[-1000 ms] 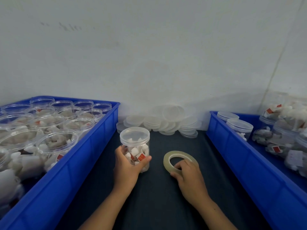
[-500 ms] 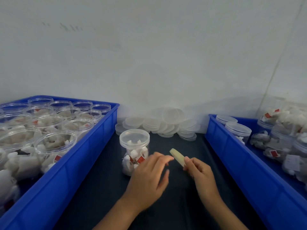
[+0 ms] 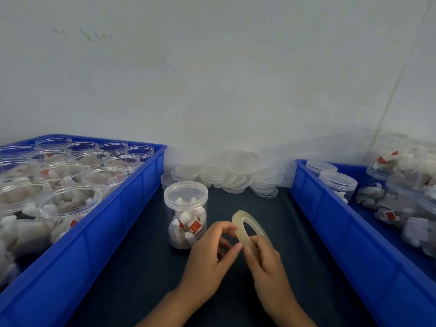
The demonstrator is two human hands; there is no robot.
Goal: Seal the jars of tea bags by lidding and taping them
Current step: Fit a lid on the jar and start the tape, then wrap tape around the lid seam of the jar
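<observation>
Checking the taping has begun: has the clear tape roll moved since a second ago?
Yes. The clear tape roll is lifted off the dark mat, held on edge beside the lidded plastic jar.

Jar (image 3: 185,213) between crates (image 3: 99,230), lids (image 3: 226,175) behind.

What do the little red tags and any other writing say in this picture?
No text can be read.
Red tag in the lidded jar: marks too blurred to read.
Red tags in the right blue bin: too small to read.
Tape roll: no writing visible.
</observation>
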